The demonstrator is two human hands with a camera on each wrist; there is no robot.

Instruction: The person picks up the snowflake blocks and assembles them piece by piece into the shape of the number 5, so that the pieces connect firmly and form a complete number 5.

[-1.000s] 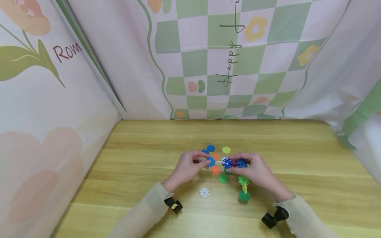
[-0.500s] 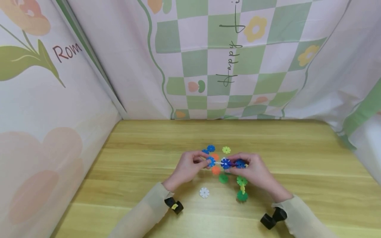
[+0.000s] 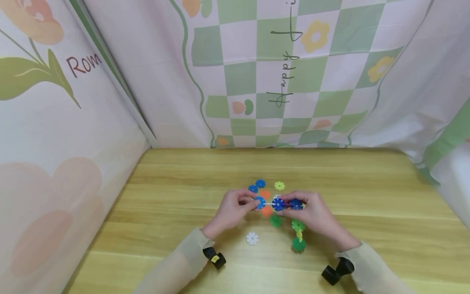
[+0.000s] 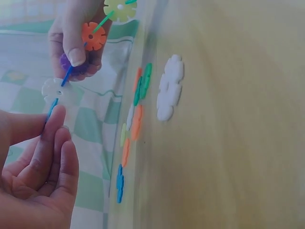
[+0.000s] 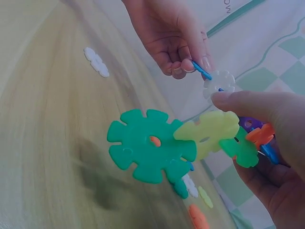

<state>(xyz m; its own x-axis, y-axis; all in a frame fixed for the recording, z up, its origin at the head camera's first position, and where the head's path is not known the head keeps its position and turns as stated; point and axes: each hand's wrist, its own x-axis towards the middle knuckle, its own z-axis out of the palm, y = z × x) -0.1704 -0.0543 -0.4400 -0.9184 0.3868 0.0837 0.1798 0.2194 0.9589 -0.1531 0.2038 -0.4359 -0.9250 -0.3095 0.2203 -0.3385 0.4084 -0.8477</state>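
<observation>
Probably light and stiff, perhaps slick at the edges, the chain of discs [image 3: 278,204] spans the gap between both hands' fingertips; its slotted joints might twist loose, so a pinch close beside a joint seems best. The left hand [image 3: 233,211] pinches the blue disc [image 3: 260,203] at one end; the right hand [image 3: 316,211] grips by the purple disc [image 4: 80,70], a green disc [image 3: 298,245] dangling below its fingers. Below the left fingertips, a loose white disc [image 3: 252,239] lies on the table [image 3: 165,245].
</observation>
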